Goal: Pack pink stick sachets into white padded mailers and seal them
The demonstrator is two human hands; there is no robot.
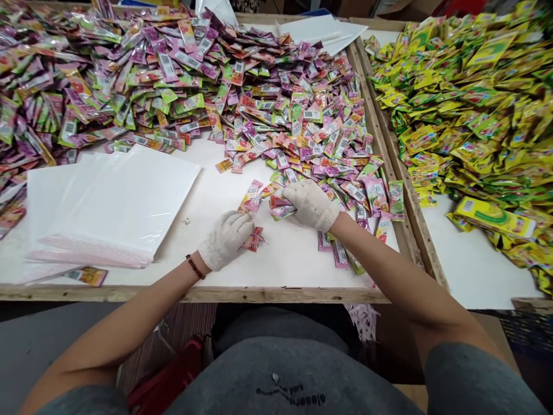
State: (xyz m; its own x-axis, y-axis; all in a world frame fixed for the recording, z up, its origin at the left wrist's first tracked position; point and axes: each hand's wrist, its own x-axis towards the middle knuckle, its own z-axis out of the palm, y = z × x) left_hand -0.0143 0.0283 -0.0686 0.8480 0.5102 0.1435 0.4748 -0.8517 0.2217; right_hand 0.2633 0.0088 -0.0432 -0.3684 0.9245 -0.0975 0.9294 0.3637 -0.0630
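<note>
Both hands wear white knit gloves over a white tabletop. My left hand is closed around small pink-and-orange sachets, whose ends stick out past its fingertips. To the right and farther forward, my right hand grips a few sachets in red, green and pink. Between the hands lies a loose pink-and-yellow sachet on the table. Beyond them rises a wide pile of small purple, green, orange and pink sachets, many showing barcodes. The fingers of both hands are partly hidden.
A stack of clear plastic bags rests at the left. Right of a wooden divider spreads a heap of larger yellow packets. White sheets lie at the back. A wooden rail edges the table's front.
</note>
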